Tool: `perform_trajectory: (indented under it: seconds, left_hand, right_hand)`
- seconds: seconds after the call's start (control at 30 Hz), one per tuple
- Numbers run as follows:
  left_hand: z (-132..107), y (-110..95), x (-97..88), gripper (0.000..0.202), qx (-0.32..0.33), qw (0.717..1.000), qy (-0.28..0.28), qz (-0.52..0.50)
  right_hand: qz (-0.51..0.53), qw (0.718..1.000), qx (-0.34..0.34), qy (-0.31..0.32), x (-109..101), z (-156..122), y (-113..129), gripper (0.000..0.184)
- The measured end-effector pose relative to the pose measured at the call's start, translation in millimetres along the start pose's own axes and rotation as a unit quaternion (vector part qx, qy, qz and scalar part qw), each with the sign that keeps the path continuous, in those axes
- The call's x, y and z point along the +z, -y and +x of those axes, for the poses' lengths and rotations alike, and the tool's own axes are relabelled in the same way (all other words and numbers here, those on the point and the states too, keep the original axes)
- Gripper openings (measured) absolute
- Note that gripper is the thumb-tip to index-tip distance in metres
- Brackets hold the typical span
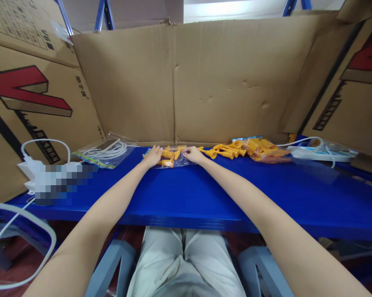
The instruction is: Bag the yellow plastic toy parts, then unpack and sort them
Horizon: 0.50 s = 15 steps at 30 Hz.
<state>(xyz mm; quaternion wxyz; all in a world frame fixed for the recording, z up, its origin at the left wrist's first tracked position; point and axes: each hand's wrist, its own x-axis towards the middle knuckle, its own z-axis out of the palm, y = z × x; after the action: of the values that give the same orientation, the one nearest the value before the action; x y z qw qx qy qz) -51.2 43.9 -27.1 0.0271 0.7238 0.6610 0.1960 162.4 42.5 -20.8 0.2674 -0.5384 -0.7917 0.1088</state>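
Note:
A clear plastic bag with yellow horn-shaped plastic pieces inside lies on the blue shelf, between my two hands. My left hand rests on the bag's left end, its fingers stretched out. At the other end, my right hand has thumb and fingers closed on the bag's clear plastic edge; the fingertips are partly hidden. Just right of that hand, loose yellow horn-shaped pieces lie in a row. Beyond them sits another clear bag of yellow pieces.
A bagged white cable lies at the left, near white plugs and cords. A white power strip is at the right. Cardboard walls enclose the back and sides of the blue shelf. Grey chair arms flank my legs.

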Motion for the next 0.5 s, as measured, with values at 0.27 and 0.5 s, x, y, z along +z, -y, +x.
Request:
perform_trajectory:
  seconds: [0.27, 0.5]
  left_hand:
    - [-1, 5, 1.3, 0.066, 0.081, 0.994, 0.066, 0.035]
    - [5, 14, 4.1, 0.071, 0.109, 0.990, 0.076, 0.043]
  right_hand:
    - [-0.284, 0.946, 0.014, -0.158, -40, -23, -42, 0.039]
    - [-0.295, 0.951, 0.095, 0.023, -38, -28, -56, 0.040]
